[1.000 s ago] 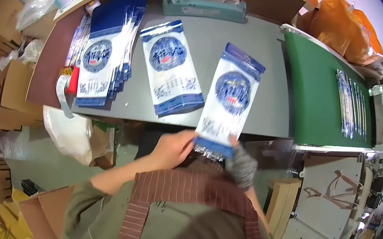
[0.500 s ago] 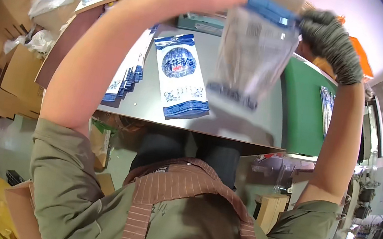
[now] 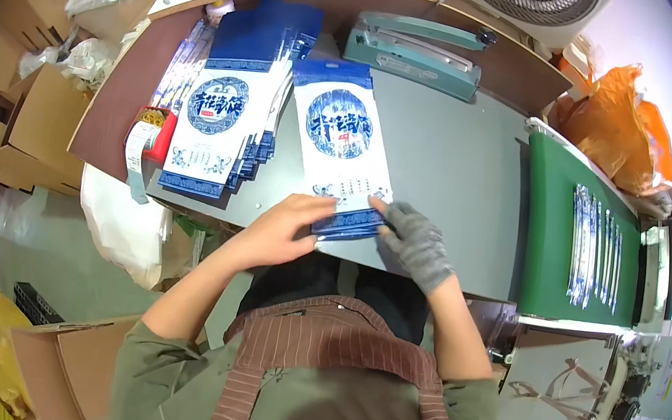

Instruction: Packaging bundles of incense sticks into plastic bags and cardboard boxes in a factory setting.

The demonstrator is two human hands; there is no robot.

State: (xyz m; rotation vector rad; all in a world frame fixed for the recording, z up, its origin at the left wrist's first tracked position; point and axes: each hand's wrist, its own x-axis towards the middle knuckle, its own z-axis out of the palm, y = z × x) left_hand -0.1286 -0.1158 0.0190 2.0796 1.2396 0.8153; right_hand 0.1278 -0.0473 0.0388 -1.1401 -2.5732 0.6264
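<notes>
Blue-white packet (image 3: 341, 141) | lower end between, touching | left hand (image 3: 283, 230) | right hand (image 3: 416, 241)

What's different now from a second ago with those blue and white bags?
The left hand and gloved right hand lifted the held bag, then brought it down, leftward, onto the other bag. Both hands now touch the bags' lower end. The teal machine, the left-hand pile and the green mat stayed put.
</notes>
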